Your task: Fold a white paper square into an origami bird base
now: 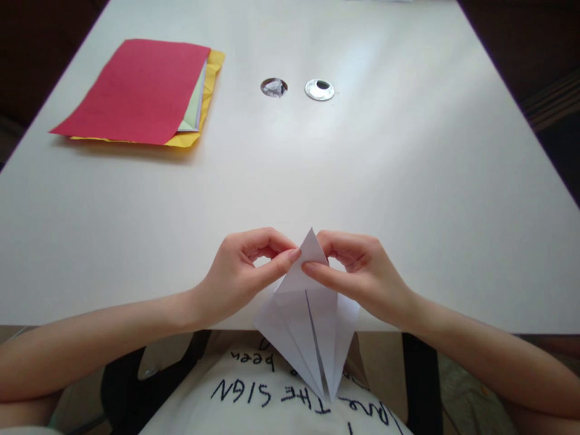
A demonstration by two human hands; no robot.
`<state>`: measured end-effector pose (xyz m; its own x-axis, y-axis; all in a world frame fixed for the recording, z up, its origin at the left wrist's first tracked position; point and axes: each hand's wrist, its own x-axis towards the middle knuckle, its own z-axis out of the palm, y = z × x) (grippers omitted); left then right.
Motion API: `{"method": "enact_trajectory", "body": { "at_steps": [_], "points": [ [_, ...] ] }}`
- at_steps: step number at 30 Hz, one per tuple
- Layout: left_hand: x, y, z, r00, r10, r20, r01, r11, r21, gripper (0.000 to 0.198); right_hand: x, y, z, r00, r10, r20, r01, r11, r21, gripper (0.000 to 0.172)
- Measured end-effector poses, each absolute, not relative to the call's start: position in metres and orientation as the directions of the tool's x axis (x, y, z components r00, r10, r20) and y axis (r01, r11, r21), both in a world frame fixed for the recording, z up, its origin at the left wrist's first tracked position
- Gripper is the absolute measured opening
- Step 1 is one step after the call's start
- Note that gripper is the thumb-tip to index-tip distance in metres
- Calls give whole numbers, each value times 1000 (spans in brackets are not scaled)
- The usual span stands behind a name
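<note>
A folded sheet of white paper (312,314), kite-shaped with a pointed top and a narrow slit down its lower middle, is held up at the table's front edge. My left hand (247,266) pinches its upper left edge between thumb and fingers. On the other side, my right hand (362,266) grips the upper right edge, its thumb flat on the front face and its fingers behind. The paper's lower points hang past the table edge, in front of a white shirt with black lettering.
On the white table (408,181), a red sheet (140,90) lies over yellow paper (211,90) and paler sheets at the far left. Farther back, a round hole (274,87) in the tabletop sits beside a silvery disc (319,89) with a dark opening.
</note>
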<state>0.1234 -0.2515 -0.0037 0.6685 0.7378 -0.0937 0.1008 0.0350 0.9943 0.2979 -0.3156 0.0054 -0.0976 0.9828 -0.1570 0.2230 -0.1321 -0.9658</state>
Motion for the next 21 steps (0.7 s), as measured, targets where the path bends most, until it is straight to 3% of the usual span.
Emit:
{"method": "enact_trajectory", "body": {
  "at_steps": [8, 21],
  "points": [
    [124, -251, -4, 641, 763, -77, 118, 1, 993, 2, 294, -315, 2, -106, 984, -144, 236, -115, -965, 22],
    [124, -251, -3, 623, 777, -91, 128, 14, 992, 7, 293, -316, 4, -116, 987, -112, 267, -78, -961, 21]
  ]
}}
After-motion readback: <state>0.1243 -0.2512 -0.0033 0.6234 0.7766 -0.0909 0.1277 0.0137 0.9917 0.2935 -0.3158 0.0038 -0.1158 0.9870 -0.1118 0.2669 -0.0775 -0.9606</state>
